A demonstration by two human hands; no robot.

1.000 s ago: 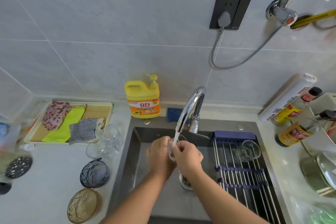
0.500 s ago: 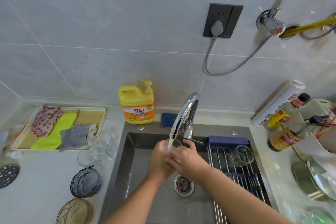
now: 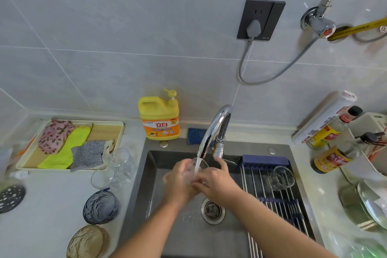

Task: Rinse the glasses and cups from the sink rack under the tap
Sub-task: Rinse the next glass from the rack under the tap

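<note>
Both hands hold a small clear glass (image 3: 200, 166) over the steel sink (image 3: 159, 211), right under the chrome tap (image 3: 215, 130). Water runs from the spout into the glass. My left hand (image 3: 180, 182) wraps its left side, and my right hand (image 3: 213, 182) grips it from the right with fingers over the rim. One clear glass (image 3: 280, 178) stands on the roll-up sink rack (image 3: 278, 205) over the sink's right half. Several clear glasses (image 3: 116, 170) sit on the counter left of the sink.
A yellow dish soap bottle (image 3: 160, 119) and a blue sponge (image 3: 195, 136) stand behind the sink. At left are a tray of cloths (image 3: 69, 144), a blue glass bowl (image 3: 100, 206) and an amber bowl (image 3: 88, 242). Sauce bottles (image 3: 328, 157) and stacked dishes (image 3: 368, 203) crowd the right counter.
My hands have turned the glass under the stream and my right fingers have spread over its rim. The camera has shifted slightly; the rack glass has not moved.
</note>
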